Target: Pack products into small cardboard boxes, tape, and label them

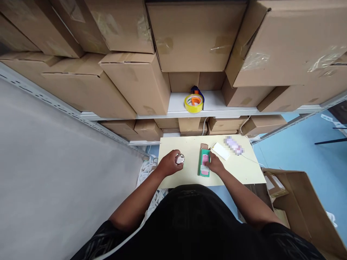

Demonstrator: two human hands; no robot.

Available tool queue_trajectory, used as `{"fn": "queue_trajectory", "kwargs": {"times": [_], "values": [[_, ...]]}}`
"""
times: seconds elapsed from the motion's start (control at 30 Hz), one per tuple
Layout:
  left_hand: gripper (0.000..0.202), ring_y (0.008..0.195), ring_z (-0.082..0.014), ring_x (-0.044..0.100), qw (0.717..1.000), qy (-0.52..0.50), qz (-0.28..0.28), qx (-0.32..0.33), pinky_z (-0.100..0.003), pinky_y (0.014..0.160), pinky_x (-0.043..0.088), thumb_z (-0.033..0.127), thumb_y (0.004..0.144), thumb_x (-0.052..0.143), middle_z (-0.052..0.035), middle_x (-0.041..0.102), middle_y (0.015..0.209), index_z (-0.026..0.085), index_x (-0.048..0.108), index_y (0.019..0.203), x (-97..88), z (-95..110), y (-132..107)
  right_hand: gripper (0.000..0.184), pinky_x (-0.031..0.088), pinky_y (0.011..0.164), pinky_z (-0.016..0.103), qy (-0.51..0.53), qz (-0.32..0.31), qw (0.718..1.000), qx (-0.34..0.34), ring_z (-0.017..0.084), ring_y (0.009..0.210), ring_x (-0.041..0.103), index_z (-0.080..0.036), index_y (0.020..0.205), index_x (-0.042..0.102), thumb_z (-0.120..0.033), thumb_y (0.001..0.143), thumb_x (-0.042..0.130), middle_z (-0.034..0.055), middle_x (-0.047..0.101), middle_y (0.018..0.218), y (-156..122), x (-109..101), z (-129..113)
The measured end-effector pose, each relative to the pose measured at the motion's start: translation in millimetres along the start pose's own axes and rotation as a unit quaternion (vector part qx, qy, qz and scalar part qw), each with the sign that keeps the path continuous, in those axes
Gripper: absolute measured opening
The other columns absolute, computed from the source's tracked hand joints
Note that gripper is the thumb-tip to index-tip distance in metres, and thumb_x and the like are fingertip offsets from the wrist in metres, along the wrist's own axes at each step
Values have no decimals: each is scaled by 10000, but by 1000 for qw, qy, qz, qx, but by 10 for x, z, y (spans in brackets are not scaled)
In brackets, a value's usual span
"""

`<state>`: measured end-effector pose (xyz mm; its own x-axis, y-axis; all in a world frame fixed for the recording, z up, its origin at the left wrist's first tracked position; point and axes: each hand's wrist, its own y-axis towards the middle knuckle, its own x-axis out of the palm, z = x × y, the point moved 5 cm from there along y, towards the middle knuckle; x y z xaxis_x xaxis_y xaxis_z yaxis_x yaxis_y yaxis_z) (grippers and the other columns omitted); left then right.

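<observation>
My left hand (170,163) is closed round a small shiny, clear roll-like object (179,158) on the pale yellow table (244,169). My right hand (214,164) rests on a green box with a pink item in it (204,162), fingers pressing on the pink part. The box's brown flap (204,146) stands open at its far end. A white card (221,150) lies just right of the box, and a blurred pink object (233,145) lies beyond it.
Stacked cardboard boxes (195,36) fill the white shelving ahead. A yellow tape roll (193,103) sits on the shelf (217,101). An open cardboard box (298,202) stands on the blue floor to my right. White cables (148,173) lie left of the table, beside a grey wall (54,180).
</observation>
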<state>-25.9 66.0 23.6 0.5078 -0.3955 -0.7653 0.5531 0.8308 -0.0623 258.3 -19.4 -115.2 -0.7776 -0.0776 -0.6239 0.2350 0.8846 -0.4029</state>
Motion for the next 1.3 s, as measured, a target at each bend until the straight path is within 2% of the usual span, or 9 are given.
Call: {"fn": "queue_trajectory", "kwargs": {"times": [0.13,0.23,0.37,0.5,0.67,0.8,0.93,1.13,1.3], "values": [[491,815,-202,640,999,-48,-8,10,-307,757,496,273,706,721,-27,680,990,215,592,1177,-64,135,3,971,304,1232,493,5,-43,987,-154,338,1509,353,-210,1594,341,-400,748,778,142,374,1642,-358,181,-494],[504,757,-177,613,995,-92,-17,27,-300,733,495,253,706,733,-1,670,920,219,601,1191,-100,242,19,992,393,1164,491,48,-97,976,-189,332,1428,462,-253,1561,388,-396,689,838,118,461,1584,-489,336,-866],[734,1021,-214,643,974,-222,20,39,-348,893,525,295,751,769,-99,608,1337,250,492,1429,-133,269,54,648,533,885,410,95,-86,978,-167,255,999,670,-273,1319,577,-373,721,806,42,704,1180,-485,350,-1160],[1059,1280,-300,548,923,-381,47,0,-402,941,537,439,710,856,-183,343,1602,281,274,1580,21,172,53,553,520,774,357,145,-27,980,-130,221,874,641,-250,1185,536,-424,725,790,7,676,1004,-492,254,-1263],[889,1053,-276,640,908,-410,31,-81,-381,867,539,408,654,890,-100,666,1203,204,488,1420,247,156,45,590,514,802,387,158,11,980,-117,243,905,615,-255,1097,495,-441,651,833,9,625,982,-552,203,-1400],[629,994,-243,643,865,-483,86,-107,-352,845,528,369,734,772,-59,682,1081,186,544,1291,125,129,140,512,531,873,393,365,-110,916,-125,246,1029,631,-269,1193,526,-502,782,723,47,643,1134,-614,237,-1481],[527,946,-230,644,824,-557,49,-88,-353,813,531,431,818,648,-64,675,1071,186,533,1270,70,182,204,443,553,806,400,468,-227,853,-51,271,997,661,-231,1134,592,-540,823,652,77,675,1087,-682,333,-1515],[658,940,-222,627,869,-481,35,-110,-334,799,522,490,751,800,-55,659,1052,186,524,1265,125,222,129,508,544,822,367,369,-64,922,-103,231,953,620,-258,1060,532,-460,699,827,9,640,998,-636,245,-1568],[591,966,-220,618,876,-474,44,-81,-352,836,525,416,791,728,-46,655,1079,195,508,1292,60,171,163,493,570,819,387,444,-173,875,-84,240,990,656,-279,1218,530,-424,786,716,36,663,1119,-657,259,-1633]]}}
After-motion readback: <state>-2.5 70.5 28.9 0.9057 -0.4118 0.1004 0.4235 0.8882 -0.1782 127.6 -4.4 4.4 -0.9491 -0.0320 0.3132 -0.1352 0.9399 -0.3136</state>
